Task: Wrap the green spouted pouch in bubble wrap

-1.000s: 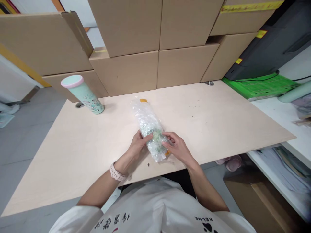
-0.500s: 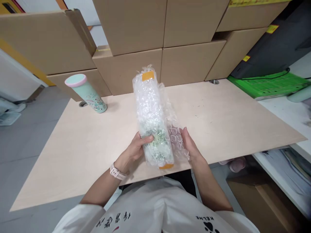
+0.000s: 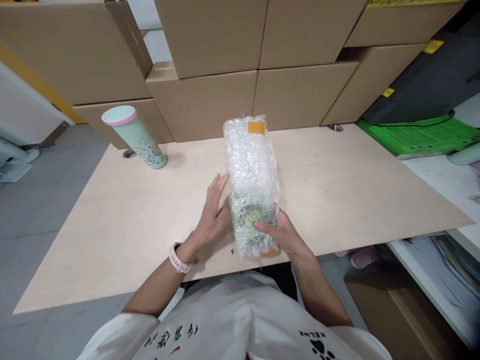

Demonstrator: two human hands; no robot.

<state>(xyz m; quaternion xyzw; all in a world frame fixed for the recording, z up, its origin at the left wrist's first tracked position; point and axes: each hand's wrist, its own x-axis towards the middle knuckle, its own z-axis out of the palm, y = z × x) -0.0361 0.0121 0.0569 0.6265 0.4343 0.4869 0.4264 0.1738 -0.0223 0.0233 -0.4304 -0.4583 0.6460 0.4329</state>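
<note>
A long item wrapped in bubble wrap (image 3: 249, 175) is held above the front middle of the table. Through the clear wrap shows a white upper part and a green pattern lower down; what exactly is inside I cannot make out. Orange tape sits at both ends. My right hand (image 3: 285, 232) grips its lower right side, thumb across the front. Beside its left edge, my left hand (image 3: 214, 212) is open, fingers stretched upward, with the fingertips close to the wrap. Whether they touch it I cannot tell.
A mint tumbler with a pink rim (image 3: 144, 142) stands on the left of the wooden table (image 3: 356, 200). Stacked cardboard boxes (image 3: 213, 105) line the back edge. On the right are a green plastic crate (image 3: 420, 135) and a dark case (image 3: 408, 85). An open carton (image 3: 412, 320) sits below.
My left hand has let go of the wrapped item and opened on its left. My right hand has moved in from the loose wrap flap to grip it. The item has shifted right and turned.
</note>
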